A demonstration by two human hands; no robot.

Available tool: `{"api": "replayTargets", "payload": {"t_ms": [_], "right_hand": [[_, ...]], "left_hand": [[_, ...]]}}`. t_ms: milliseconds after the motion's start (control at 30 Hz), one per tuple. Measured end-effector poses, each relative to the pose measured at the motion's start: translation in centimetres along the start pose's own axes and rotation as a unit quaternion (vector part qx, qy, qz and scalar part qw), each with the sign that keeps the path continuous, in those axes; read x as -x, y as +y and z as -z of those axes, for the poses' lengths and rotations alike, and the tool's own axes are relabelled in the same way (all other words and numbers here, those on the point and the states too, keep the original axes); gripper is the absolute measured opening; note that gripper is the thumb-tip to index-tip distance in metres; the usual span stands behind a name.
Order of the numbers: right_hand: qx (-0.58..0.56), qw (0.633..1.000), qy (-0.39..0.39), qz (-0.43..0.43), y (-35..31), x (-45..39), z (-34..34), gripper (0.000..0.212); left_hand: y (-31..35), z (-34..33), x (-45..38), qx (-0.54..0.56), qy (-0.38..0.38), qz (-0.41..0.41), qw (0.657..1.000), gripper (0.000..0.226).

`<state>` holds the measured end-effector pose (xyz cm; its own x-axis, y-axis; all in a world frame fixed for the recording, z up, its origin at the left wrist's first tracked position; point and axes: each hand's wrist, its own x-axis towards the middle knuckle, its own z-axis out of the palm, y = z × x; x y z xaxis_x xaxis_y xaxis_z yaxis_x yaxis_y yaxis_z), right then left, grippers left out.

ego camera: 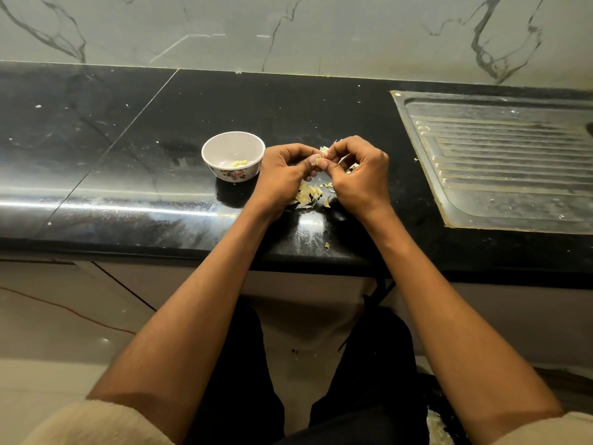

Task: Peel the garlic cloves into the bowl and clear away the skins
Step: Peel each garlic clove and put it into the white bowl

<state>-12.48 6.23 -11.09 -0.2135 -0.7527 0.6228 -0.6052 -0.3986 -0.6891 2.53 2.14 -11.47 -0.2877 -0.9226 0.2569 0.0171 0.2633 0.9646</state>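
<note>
Peeling garlic clove (pixel 323 151) | left hand (pixel 282 175) and right hand (pixel 359 170) fingers pinched on it | light, slippery, papery skin; grip ends | bowl (pixel 233 155) beside; skins (pixel 309 194) on worktop (pixel 128 139)

1. The counter (pixel 134 130) is black polished stone, glossy, with bright streaks of reflected light along its rounded front edge and pale specks and smears on top.
2. The wall (pixel 353 27) behind is smooth white marble-look tile with grey veins and a soft sheen.
3. The drainboard (pixel 500 162) is ribbed steel, dull and water-stained.
4. The bowl (pixel 233 144) looks like smooth glazed ceramic or melamine, white inside, with a flower print outside.
5. The garlic skins (pixel 308 194) are thin, papery, pale and dry.
6. The sleeves (pixel 96 425) are a soft, fuzzy cream cloth.
7. The floor (pixel 48 316) is shiny pale tile.
</note>
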Motion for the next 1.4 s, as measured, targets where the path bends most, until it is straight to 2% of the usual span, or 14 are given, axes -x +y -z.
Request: {"api": "replayTargets", "payload": {"t_ms": [200, 700, 1400], "right_hand": [[-0.003, 0.999, -0.028, 0.024, 0.08, 0.00, -0.02, 0.019], [0.018, 0.999, -0.038, 0.026, 0.68, -0.22, -0.09, 0.009], [-0.002, 0.999, -0.048, 0.002, 0.33, -0.16, 0.05, 0.014]], "left_hand": [[0.12, 0.13, -0.01, 0.003, -0.022, 0.012, 1.000, 0.012], [0.47, 0.23, 0.14, 0.021, -0.035, 0.034, 0.999, 0.013], [0.20, 0.44, 0.02, 0.052, 0.016, 0.014, 0.998, 0.012]]}}
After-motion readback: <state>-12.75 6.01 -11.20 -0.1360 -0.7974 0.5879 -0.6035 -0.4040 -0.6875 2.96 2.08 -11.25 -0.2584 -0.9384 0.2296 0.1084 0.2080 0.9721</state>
